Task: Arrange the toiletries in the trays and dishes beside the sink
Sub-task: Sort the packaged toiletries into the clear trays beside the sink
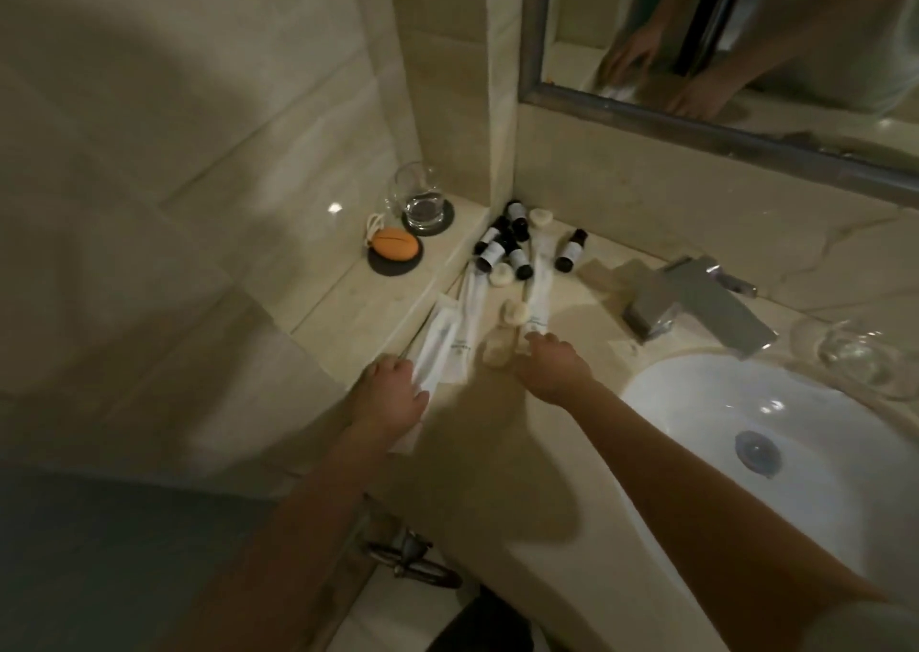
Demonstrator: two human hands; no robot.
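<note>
Toiletries lie loose on the beige counter left of the sink. Several small dark bottles (502,246) are heaped in the corner, and one more bottle (571,251) lies apart. Round cream soaps (501,274) are scattered among long white packets (537,298). My left hand (393,395) is closed on two white packets (440,348) by the ledge. My right hand (552,368) reaches palm down, fingertips at the lower end of a long packet, beside blurred round soaps (497,353). Its grip is hidden.
On the raised ledge an orange soap (395,243) sits on a dark round dish (393,266), behind it a glass (422,201) on a dark coaster. The faucet (696,303) and white sink (696,403) are to the right, with another glass (865,353) beyond. A mirror (721,119) hangs above.
</note>
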